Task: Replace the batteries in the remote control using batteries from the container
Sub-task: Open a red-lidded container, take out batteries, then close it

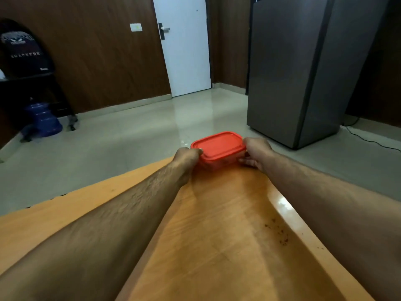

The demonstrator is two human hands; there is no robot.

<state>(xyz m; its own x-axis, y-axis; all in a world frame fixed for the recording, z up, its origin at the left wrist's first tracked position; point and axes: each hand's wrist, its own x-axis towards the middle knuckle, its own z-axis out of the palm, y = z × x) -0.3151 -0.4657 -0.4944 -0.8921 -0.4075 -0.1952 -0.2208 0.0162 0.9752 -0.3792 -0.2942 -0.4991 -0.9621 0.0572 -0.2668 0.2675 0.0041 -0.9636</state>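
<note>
Two bare forearms fill the lower part of the frame, stretched forward over the orange wooden tabletop (217,224) towards its far edge just below the middle of the picture.

At lower centre-left, the left hand (186,156) curls round the left end of the container (218,154), its thumb laid on the rim of the red lid (218,145). The container is a small, clear-walled box that sits at the far edge of the tabletop, between the two hands. What it holds cannot be made out through the wall. To its right, the right hand (257,154) grips the other end, fingers curled under the near corner and thumb up by the lid's edge. Both hands are therefore closed on the container, and the lid is on.

Left to right across the background: a dark backpack (23,48) on a black stand at upper left, a blue water jug (43,120) on the floor beneath it, a white door (184,44) at top centre, and a grey fridge (303,68) at upper right. Some brown crumbs (280,233) lie on the tabletop at lower right.

No remote control is in view. The step in hand looks like fetching and opening the container. Next, it likely needs to be drawn nearer, one hand bracing the box while the other peels the lid up at a corner.
</note>
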